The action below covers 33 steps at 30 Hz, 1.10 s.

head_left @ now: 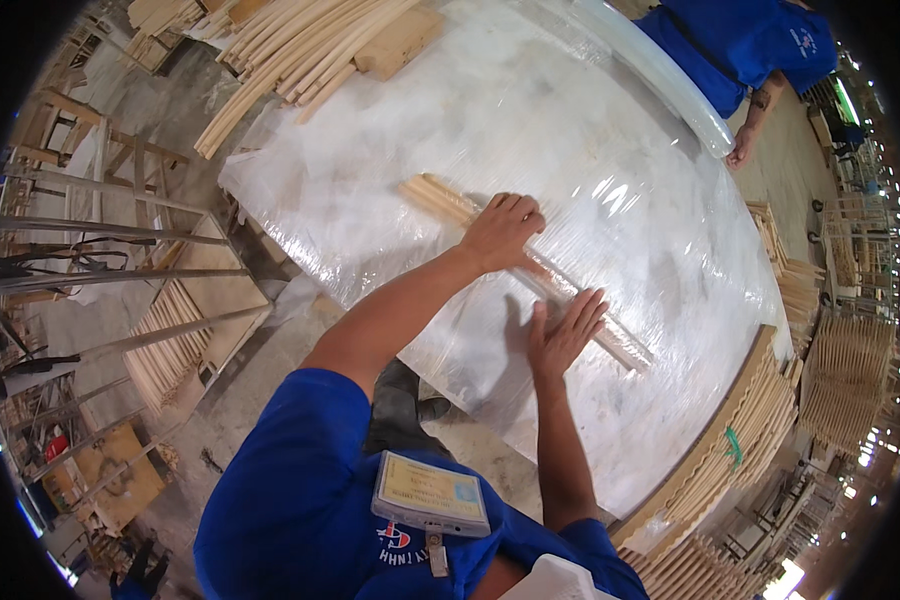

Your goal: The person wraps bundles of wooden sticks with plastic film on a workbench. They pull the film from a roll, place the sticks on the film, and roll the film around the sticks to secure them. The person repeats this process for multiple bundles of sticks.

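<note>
Left hand: (507, 232) bent over the bundle (558, 284) and grasping it from above.
Right hand: (568, 335) released, fingers straight and spread, laid against the bundle nearer its right end.
Pressing: best done with even weight from both hands, the left keeping the sticks aligned, the right flat so the film is smoothed rather than snagged; fingertips that dig in could tear or ruck it.
Bundle: under and between the hands, slanting from beyond the left to past the right; slim, straight, pale wood at the left end, shiny with clear film toward the right. Glare there probably hides a few wrinkles, so tightness is hard to judge.
Table: (670, 250) around both hands, covered in glossy, creased film.
Film roll: (660, 80) well beyond the hands, along the far edge.
</note>
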{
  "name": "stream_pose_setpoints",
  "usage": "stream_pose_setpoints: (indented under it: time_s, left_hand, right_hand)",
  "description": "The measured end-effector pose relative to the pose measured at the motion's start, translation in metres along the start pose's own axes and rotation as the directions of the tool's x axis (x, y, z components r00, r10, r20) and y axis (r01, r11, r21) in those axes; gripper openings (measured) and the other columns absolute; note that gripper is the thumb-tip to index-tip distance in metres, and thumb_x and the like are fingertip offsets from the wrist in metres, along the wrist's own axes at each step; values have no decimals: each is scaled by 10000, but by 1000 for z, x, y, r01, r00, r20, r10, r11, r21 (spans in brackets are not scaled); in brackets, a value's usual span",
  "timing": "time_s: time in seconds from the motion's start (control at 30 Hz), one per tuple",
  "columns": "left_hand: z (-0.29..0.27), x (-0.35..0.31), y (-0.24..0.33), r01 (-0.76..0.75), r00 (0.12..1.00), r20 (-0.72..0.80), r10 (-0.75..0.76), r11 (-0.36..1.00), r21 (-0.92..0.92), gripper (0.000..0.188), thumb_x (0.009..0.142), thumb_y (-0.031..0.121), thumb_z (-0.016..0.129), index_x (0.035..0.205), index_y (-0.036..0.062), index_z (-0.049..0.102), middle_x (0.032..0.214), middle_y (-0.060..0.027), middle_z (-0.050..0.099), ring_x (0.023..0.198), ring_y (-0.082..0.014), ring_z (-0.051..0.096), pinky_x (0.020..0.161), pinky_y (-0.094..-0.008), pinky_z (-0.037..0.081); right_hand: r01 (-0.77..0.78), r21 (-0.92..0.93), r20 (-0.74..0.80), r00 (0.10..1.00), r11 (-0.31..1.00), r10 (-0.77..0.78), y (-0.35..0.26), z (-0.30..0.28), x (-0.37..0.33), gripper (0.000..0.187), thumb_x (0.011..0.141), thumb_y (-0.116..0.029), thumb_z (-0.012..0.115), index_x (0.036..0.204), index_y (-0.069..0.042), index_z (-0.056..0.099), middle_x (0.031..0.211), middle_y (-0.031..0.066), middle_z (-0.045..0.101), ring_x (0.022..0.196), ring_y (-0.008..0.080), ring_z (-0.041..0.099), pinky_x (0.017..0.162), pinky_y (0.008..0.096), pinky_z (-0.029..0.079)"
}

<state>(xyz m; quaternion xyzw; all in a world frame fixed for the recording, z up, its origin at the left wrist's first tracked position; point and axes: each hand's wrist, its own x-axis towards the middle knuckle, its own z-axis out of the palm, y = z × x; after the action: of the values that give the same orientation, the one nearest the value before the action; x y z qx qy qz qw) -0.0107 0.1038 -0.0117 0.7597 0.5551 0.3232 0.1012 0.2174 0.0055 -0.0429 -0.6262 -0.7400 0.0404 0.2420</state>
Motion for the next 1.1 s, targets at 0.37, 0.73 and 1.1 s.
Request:
stream_pose_setpoints:
  time_s: [0.37,0.73,1.1]
  left_hand:
    - [22,85,-58,-142,985,115,126,980,142,905,762,809,759,1299,85,690,1265,-89,651,1261,-289,583,1129,-492,414]
    - [7,79,-37,-60,935,355,4,988,145,830,622,727,885,1118,81,722,1130,-66,700,1159,-260,640,1000,-408,482]
    - [-2,-7,0,-126,992,7,126,990,59,750,625,715,910,1010,102,714,1021,-69,669,1071,-288,640,986,-445,493]
  right_hand:
    - [-25,-90,-249,969,996,1,54,39,242,831,1041,-641,583,1561,2,501,1583,277,519,1511,484,432,1238,632,325]
    - [87,-204,-21,995,975,-93,57,3,125,581,875,-604,815,956,-39,706,888,161,700,812,397,673,773,545,505]
    - [-7,-40,21,1000,999,8,16,-15,-17,950,996,-526,705,1667,31,328,1725,286,323,1619,524,222,1286,698,141]
